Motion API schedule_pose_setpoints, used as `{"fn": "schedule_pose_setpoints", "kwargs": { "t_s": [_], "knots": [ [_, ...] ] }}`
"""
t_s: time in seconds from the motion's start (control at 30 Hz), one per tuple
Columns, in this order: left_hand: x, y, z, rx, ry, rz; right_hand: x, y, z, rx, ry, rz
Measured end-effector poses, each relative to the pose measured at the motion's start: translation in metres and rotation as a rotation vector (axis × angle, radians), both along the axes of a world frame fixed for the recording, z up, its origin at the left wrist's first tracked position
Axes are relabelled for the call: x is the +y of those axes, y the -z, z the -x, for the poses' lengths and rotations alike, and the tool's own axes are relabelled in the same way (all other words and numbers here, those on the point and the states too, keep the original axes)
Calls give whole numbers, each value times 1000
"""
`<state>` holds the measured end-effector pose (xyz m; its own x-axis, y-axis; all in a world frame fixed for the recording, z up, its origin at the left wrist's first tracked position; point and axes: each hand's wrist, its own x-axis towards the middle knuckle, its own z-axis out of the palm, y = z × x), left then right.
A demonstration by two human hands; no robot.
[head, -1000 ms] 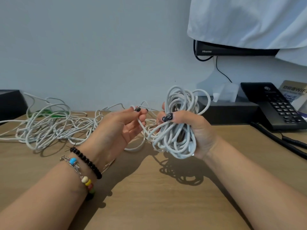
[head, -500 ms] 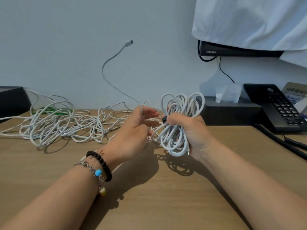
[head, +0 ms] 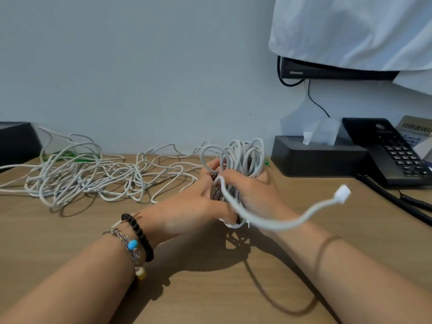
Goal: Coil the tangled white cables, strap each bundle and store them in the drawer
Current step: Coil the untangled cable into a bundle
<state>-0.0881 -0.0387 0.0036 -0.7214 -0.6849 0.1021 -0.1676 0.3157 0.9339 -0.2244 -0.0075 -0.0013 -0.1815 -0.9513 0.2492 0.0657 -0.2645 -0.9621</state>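
right hand (head: 252,195) gripping cable coil (head: 243,157), left hand (head: 194,206) seemingly too

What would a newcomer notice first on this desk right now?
Both hands, left hand and right hand, grip a coiled white bundle at centre, its loose plug end swinging out right. A tangled white cable pile sprawls on the wooden desk behind, left.

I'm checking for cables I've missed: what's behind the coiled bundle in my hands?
Behind the coiled bundle a small green piece peeks out by the black tissue box, with the wall beyond. The desk directly behind the coil is covered by it and the hands, so cannot be checked.
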Motion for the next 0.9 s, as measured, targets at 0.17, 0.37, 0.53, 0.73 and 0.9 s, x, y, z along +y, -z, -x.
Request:
{"fn": "schedule_pose_setpoints", "kwargs": {
  "t_s": [0.17,0.37,0.53,0.73,0.9],
  "knots": [
    [10,-2,5,-64,43,149,-1,1,0,94,-24,22],
    [11,-2,8,109,-190,129,-9,2,1,228,-133,30],
    [12,-8,6,70,-284,223,-8,4,-2,413,-232,43],
    [9,-16,1,194,-426,258,-13,2,5,328,-198,36],
    [-11,-18,-15,462,-658,46,-11,1,8,242,-83,108]
  ]
}}
